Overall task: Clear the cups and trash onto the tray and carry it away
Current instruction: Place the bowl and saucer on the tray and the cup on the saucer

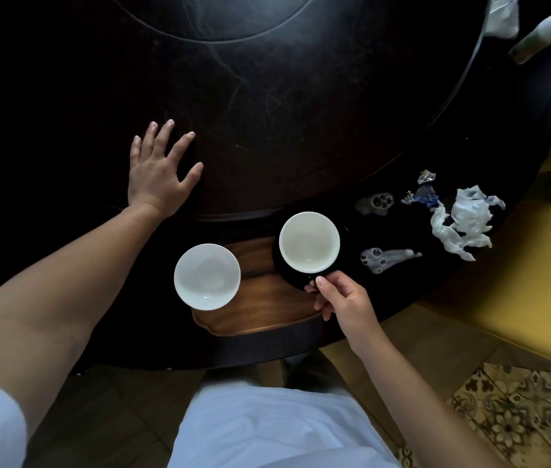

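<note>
Step in hand: loading the second cup. The right hand (336,297) pinches the near edge of a dark saucer (286,276), thumb on top and fingers curled beneath, with a white cup (309,241) sitting on it. The saucer overlaps the far right corner of the wooden tray (260,307); whether it rests on the tray or hangs just above cannot be told. A white bowl-cup (207,276) stands over the tray's left end, overhanging its edge. Both vessels look empty.

The left hand (159,170) lies flat on the dark surface (284,130), fingers spread and straight, holding nothing, well apart from the tray.

Trash not yet cleared, all on the surface right of the tray: a crumpled white tissue (466,219), a foil wrapper (424,189) with blue on it just beside the tissue, and two foamy spills (377,202) between tray and tissue.

Judgement: roughly half done. The next move calls for seating the saucer fully inside the tray, then letting go and reaching right for the tissue and wrapper. The spills need wiping, not lifting. The overhanging bowl-cup should be moved inward before the tray is carried.

Writing: none legible; the wrapper is too small and crumpled to read.
</note>
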Action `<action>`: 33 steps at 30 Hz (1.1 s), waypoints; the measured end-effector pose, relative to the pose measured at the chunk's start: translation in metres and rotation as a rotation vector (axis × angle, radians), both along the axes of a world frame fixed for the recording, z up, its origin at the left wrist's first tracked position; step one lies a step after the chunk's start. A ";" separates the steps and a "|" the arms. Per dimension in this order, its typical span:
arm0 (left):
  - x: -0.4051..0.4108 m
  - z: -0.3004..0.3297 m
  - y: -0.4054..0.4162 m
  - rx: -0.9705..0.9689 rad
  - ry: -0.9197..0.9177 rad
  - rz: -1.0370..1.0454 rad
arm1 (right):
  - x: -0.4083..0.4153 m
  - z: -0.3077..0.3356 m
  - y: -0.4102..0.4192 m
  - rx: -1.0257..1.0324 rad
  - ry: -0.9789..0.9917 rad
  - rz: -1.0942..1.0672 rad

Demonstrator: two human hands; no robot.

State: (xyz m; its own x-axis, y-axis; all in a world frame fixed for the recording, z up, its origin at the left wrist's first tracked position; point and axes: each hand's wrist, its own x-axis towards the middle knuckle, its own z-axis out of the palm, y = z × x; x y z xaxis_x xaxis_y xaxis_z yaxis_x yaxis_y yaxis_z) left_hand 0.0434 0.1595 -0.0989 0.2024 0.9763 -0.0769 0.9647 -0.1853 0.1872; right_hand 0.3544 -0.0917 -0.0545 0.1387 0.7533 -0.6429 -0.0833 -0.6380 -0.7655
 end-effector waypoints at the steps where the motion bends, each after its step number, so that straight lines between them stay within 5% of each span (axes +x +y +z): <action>1: 0.000 0.000 0.000 -0.002 0.002 0.001 | 0.001 -0.001 -0.001 0.000 -0.009 -0.001; 30: 0.037 0.022 0.002 -0.061 -0.054 -0.002 | 0.022 0.014 -0.005 -0.021 -0.245 0.129; 33: 0.091 0.044 -0.001 0.060 -0.148 -0.198 | 0.050 0.031 0.002 0.041 -0.301 0.055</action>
